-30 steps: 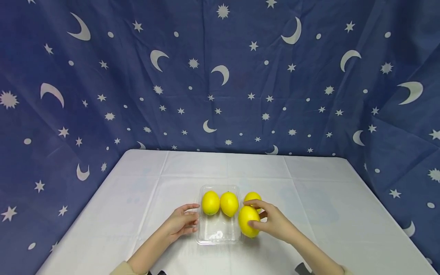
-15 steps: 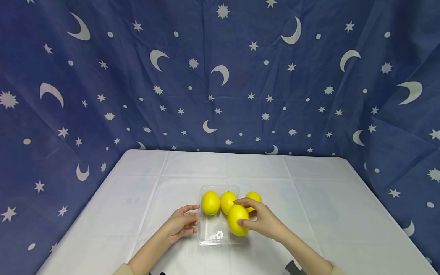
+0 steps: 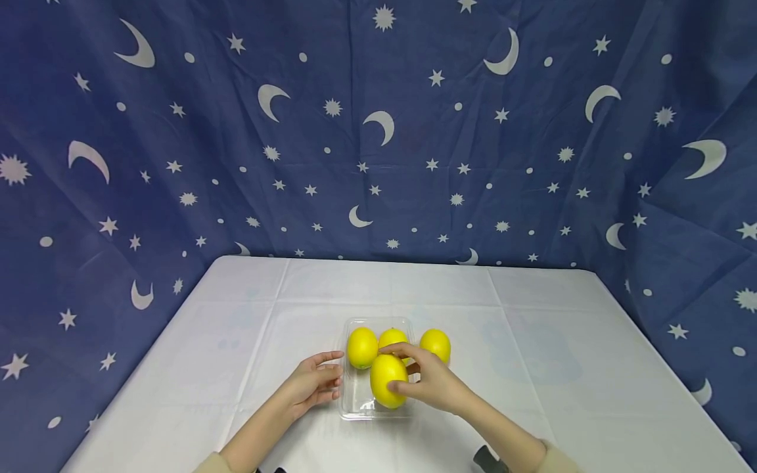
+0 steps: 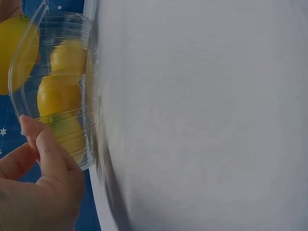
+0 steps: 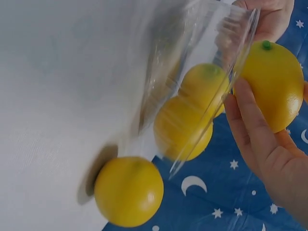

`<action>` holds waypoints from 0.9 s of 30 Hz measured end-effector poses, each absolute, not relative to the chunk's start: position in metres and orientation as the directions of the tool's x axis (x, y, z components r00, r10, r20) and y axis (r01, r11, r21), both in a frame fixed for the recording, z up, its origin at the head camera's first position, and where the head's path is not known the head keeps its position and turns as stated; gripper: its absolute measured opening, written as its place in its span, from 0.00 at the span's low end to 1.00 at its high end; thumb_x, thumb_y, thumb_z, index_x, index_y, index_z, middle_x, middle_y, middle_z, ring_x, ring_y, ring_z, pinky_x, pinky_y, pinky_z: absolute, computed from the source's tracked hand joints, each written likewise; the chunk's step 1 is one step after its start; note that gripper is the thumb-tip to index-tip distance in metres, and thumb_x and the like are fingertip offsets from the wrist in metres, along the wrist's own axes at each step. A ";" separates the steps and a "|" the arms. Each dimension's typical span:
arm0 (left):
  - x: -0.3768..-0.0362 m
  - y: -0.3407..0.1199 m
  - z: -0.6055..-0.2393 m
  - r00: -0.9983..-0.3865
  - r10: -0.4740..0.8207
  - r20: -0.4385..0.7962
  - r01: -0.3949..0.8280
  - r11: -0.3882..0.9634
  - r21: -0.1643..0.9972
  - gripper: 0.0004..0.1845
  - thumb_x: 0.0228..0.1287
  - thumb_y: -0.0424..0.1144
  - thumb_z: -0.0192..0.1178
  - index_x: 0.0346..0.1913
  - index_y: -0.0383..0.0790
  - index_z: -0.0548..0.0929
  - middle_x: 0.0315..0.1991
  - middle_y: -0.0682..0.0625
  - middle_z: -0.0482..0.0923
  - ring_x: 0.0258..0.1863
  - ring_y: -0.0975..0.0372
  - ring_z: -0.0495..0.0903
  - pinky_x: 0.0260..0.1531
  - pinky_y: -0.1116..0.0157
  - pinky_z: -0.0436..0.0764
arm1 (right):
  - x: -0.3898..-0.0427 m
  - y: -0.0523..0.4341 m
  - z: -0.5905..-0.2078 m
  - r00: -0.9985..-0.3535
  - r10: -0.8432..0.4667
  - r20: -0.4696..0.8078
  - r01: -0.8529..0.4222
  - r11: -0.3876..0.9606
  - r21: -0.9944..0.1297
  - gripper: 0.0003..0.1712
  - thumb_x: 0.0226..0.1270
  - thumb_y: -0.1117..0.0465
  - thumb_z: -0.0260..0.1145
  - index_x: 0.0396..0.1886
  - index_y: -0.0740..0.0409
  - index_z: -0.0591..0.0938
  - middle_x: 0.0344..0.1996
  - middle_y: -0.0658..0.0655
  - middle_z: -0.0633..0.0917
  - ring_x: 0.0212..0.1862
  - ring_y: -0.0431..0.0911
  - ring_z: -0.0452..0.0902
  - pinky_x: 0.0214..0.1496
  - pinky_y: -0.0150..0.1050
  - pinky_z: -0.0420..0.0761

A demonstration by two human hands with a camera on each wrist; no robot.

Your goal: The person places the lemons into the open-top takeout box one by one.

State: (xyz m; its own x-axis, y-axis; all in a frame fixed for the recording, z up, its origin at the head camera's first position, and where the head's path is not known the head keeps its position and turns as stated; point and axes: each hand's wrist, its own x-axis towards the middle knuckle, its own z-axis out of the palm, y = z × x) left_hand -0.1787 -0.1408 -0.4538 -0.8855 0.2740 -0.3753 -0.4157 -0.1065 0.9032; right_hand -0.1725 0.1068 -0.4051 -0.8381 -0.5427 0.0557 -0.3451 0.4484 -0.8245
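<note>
Held lemon: gripped in the right hand (image 3: 434,382), thumb on the near side and fingers round the far side; this lemon (image 3: 388,380) is over the near half of the clear plastic container (image 3: 357,416), not resting in it.
Lemons inside: two side by side along the far end, the left-hand lemon (image 3: 362,348) and the right-hand lemon (image 3: 391,337), the latter partly hidden by the right hand.
Loose lemon: one more lemon (image 3: 435,343) sits outside, on the white tablecloth (image 3: 532,328), just beside the container's right wall.
Progress: judging by how the four lemons lie, filling looks half done; two are in, one is in hand over the container, and one remains outside.
Left hand: this hand (image 3: 313,382) is beside the container's left edge, fingers relaxed and holding no lemon; I cannot tell whether the fingertips touch the rim.
Left wrist view: it looks side-on through the ribbed wall and shows the held lemon at and above rim level, a height the head view leaves unclear.
Right wrist view: it shows the held lemon's green stem nub, hidden from the head view, and the loose lemon resting apart from the right hand.
</note>
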 end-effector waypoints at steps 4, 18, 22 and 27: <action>-0.180 -0.140 -0.454 -0.885 0.275 -0.375 -0.416 -0.109 0.903 0.27 0.66 0.31 0.54 0.65 0.29 0.60 0.30 0.55 0.74 0.27 0.69 0.74 0.29 0.73 0.81 | -0.174 0.100 -0.406 -0.833 -0.552 0.043 -0.347 0.460 -0.817 0.27 0.57 0.62 0.69 0.58 0.59 0.75 0.57 0.58 0.78 0.52 0.50 0.73 0.50 0.32 0.79; -0.180 -0.141 -0.453 -0.879 0.299 -0.371 -0.418 -0.110 0.902 0.28 0.65 0.32 0.55 0.65 0.29 0.59 0.31 0.55 0.73 0.28 0.68 0.75 0.30 0.74 0.80 | -0.178 0.082 -0.413 -0.833 -0.553 0.033 -0.357 0.491 -0.794 0.27 0.57 0.60 0.70 0.58 0.57 0.75 0.55 0.56 0.79 0.50 0.48 0.75 0.51 0.39 0.80; -0.180 -0.142 -0.453 -0.879 0.303 -0.369 -0.417 -0.113 0.902 0.27 0.65 0.32 0.55 0.64 0.29 0.60 0.30 0.56 0.74 0.28 0.68 0.74 0.30 0.74 0.80 | -0.178 0.079 -0.415 -0.831 -0.555 0.032 -0.355 0.485 -0.799 0.27 0.57 0.59 0.70 0.57 0.57 0.75 0.55 0.56 0.79 0.50 0.49 0.75 0.53 0.43 0.80; -0.179 -0.143 -0.456 -0.881 0.304 -0.363 -0.411 -0.110 0.905 0.27 0.65 0.33 0.56 0.64 0.30 0.60 0.30 0.56 0.73 0.28 0.68 0.74 0.30 0.73 0.80 | -0.179 0.075 -0.418 -0.832 -0.554 0.023 -0.346 0.487 -0.802 0.27 0.56 0.58 0.71 0.57 0.56 0.76 0.55 0.55 0.79 0.50 0.48 0.74 0.54 0.46 0.79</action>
